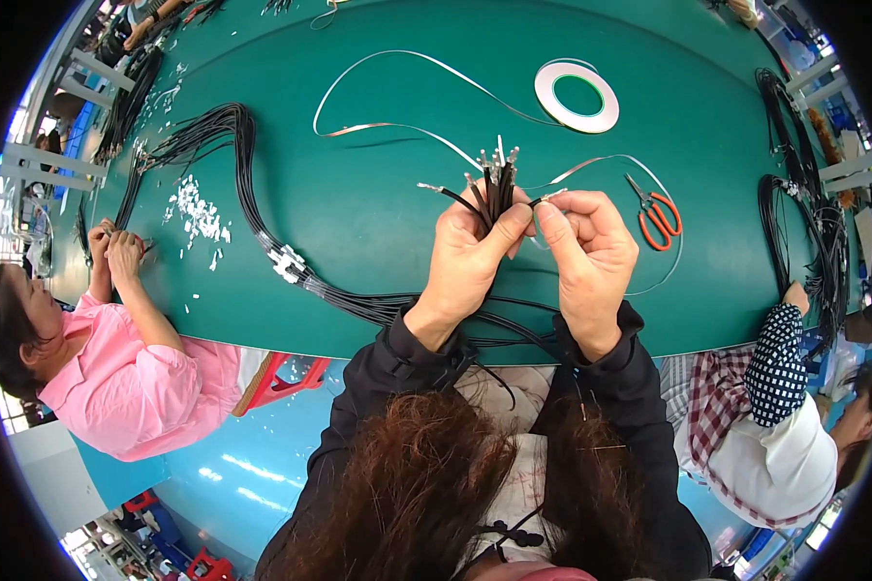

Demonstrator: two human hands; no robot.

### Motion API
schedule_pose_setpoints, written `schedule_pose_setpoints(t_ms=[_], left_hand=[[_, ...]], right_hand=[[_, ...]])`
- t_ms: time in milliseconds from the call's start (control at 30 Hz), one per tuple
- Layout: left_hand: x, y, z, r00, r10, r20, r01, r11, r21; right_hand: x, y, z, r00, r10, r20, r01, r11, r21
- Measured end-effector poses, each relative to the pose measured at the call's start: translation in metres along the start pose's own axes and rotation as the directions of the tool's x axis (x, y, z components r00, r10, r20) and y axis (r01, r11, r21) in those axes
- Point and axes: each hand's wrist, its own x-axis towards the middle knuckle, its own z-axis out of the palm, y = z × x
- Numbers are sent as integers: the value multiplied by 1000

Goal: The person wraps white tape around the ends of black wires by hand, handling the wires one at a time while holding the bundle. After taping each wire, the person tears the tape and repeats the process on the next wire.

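Note:
My left hand (463, 259) is wrapped round a bundle of black cables (494, 194), whose bared, silvery ends fan upward. One cable end sticks out to the left of the others. My right hand (591, 259) pinches a single black cable close to its bare tip (552, 196), just right of the bundle. A thin whitish strip (388, 126) runs from a flat white roll (548, 95) in a loop to behind the bundle, and more of it curves round on the right. The cables trail below my wrists across the near table edge.
Orange-handled snips (660, 225) lie right of my right hand. A long cable bundle (247, 184) with a white connector cluster (288, 262) curves to the left. White scraps (201, 215) are scattered there. Co-workers sit at both sides, and black cables (809, 223) hang at the right edge.

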Motion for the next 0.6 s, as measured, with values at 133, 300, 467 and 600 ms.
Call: schedule_pose_setpoints(t_ms=[133, 300, 467, 600], left_hand=[[-2, -2, 3, 998, 51, -28, -50, 998, 46], [-2, 0, 2, 999, 14, -29, -14, 1000, -2], [-1, 3, -4, 996, -61, 62, 67, 993, -101], [-2, 6, -7, 989, -107, 105, 121, 983, -141]], right_hand=[[1, 0, 3, 1000, 21, -23, -19, 995, 96], [3, 2, 1, 996, 87, 28, -91, 961, 260], [6, 7, -6, 984, 121, 130, -153, 951, 268], [8, 5, -8, 976, 99, 192, -149, 952, 267]])
